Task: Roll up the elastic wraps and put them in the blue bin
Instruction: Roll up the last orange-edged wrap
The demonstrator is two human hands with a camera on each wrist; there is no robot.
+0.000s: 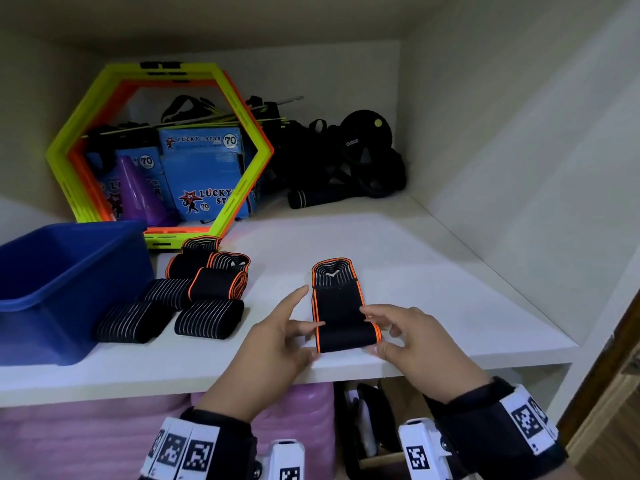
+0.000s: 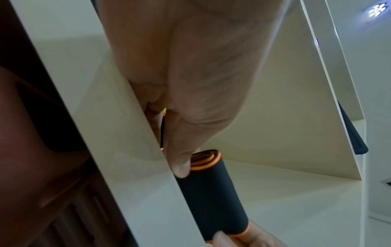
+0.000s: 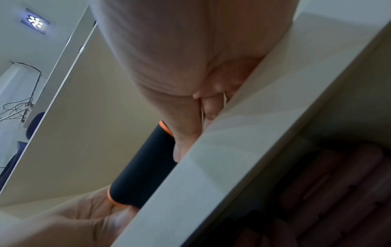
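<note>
The left hand (image 1: pixel 277 344) and right hand (image 1: pixel 412 337) each pinch one end of the rolled part of an orange-edged black wrap (image 1: pixel 341 310), thumb and fingers clamped on the roll. The wrap lies at the front edge of the white shelf (image 1: pixel 450 271), its unrolled end stretching toward the back. Left of the wrap sit several more wraps (image 1: pixel 207 292), and beyond those, the blue bin (image 1: pixel 62 271).

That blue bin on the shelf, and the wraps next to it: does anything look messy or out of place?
Nothing looks spilled or damaged. The blue bin sits at the shelf's left; the wraps beside it lie in a loose, overlapping heap, not in it. Both hands are rolling one orange-edged wrap near the front edge.
</note>
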